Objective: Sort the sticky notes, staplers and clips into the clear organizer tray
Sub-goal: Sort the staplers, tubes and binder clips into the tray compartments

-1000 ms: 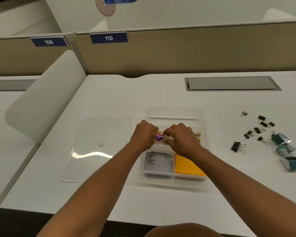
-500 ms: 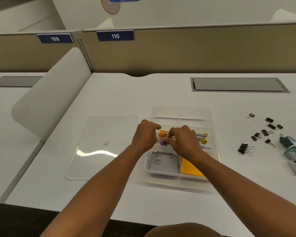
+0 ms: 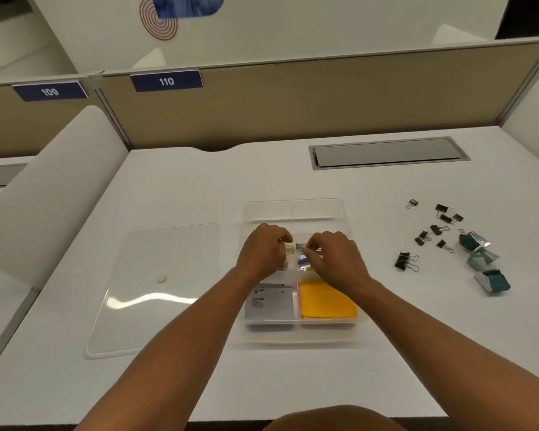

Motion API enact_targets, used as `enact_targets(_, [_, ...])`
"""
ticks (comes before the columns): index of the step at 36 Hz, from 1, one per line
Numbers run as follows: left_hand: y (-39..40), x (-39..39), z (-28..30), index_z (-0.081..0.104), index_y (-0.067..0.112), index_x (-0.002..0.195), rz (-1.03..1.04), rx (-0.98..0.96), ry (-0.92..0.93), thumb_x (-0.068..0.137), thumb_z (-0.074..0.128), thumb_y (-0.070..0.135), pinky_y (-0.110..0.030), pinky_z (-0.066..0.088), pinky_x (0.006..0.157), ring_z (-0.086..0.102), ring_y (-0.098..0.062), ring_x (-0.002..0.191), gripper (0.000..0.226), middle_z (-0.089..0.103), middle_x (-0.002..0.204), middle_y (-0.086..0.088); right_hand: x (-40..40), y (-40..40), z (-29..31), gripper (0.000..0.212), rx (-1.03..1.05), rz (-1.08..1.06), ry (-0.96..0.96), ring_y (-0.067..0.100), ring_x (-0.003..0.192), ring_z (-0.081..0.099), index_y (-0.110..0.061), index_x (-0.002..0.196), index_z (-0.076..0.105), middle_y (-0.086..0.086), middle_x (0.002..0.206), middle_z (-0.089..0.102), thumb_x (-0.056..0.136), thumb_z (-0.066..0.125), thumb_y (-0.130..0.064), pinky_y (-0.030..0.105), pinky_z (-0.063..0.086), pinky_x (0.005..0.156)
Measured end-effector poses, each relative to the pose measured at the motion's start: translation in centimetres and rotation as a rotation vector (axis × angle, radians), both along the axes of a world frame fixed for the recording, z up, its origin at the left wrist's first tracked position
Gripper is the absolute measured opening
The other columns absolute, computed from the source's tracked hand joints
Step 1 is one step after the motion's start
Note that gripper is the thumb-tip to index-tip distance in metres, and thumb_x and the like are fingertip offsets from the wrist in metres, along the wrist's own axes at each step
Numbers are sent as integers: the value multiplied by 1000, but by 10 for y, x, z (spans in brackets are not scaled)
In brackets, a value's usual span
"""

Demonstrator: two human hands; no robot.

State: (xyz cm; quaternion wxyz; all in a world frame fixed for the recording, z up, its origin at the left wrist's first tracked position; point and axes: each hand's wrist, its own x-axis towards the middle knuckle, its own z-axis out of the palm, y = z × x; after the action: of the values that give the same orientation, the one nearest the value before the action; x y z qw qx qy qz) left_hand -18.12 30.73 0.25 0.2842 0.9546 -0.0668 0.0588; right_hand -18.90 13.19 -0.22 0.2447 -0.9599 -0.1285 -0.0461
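Note:
The clear organizer tray (image 3: 293, 203) lies at the middle of the white desk. Both hands are curled over its middle compartment. My left hand (image 3: 263, 248) pinches a small pale yellow piece (image 3: 289, 250). A short gap away, my right hand (image 3: 336, 259) pinches the end of a slim silver item (image 3: 302, 246). More coloured bits (image 3: 302, 261) lie under the fingers, mostly hidden. Orange sticky notes (image 3: 327, 301) fill the front right compartment, and a grey box (image 3: 269, 306) the front left. Black binder clips (image 3: 436, 228) and teal mini staplers (image 3: 492, 279) lie loose to the right.
The tray's clear lid (image 3: 156, 287) lies flat to the left with a small pink speck (image 3: 162, 279) on it. A grey cable hatch (image 3: 389, 152) is set into the desk's back right. A beige partition (image 3: 293, 104) closes the back, and a white side divider (image 3: 44, 194) stands left.
The camera has tilted and shifted, so the tray sits lower in view. Both hands stay over the middle compartment; the orange and purple ends seen before are now hidden, and a yellow piece shows.

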Motion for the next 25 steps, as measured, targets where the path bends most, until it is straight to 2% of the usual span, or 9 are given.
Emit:
enact_targets(4, [-26, 6, 5, 75, 11, 93, -99, -16, -1, 92, 49, 6, -32, 54, 82, 63, -15, 84, 27, 74, 94, -4, -1, -29, 1, 19, -5, -30, 11, 18, 90, 57, -22, 99, 68, -5, 97, 68, 93, 57, -37, 36, 45, 77])
enact_targets(8, [-57, 13, 9, 75, 11, 86, -153, -46, -41, 86, 51, 4, -34, 55, 77, 63, -14, 77, 25, 74, 86, -3, -1, -61, -1, 18, -6, -52, 9, 18, 91, 54, -22, 100, 66, -6, 98, 67, 93, 58, -37, 37, 43, 77])
enact_targets(15, [-111, 23, 9, 75, 10, 94, -203, -93, -18, 88, 51, 4, -28, 54, 80, 65, -14, 85, 26, 74, 94, -3, -6, -113, -3, 18, 31, -130, 15, 15, 90, 56, -23, 97, 68, -9, 95, 67, 92, 56, -36, 36, 49, 76])
enact_targets(19, [-144, 27, 5, 74, 11, 97, -232, -106, -14, 89, 50, 4, -29, 55, 83, 66, -15, 88, 27, 74, 97, -2, -10, -145, -8, 17, 36, -189, 53, 13, 86, 57, -27, 92, 67, -12, 91, 65, 90, 54, -37, 34, 49, 72])
enact_targets(25, [-194, 30, 0, 73, 12, 95, -279, -144, 0, 85, 50, 2, -24, 48, 79, 64, -16, 90, 27, 73, 97, -1, -16, -194, -12, 15, 52, -284, 86, 12, 89, 56, -26, 94, 67, -11, 93, 65, 91, 55, -34, 32, 49, 74])
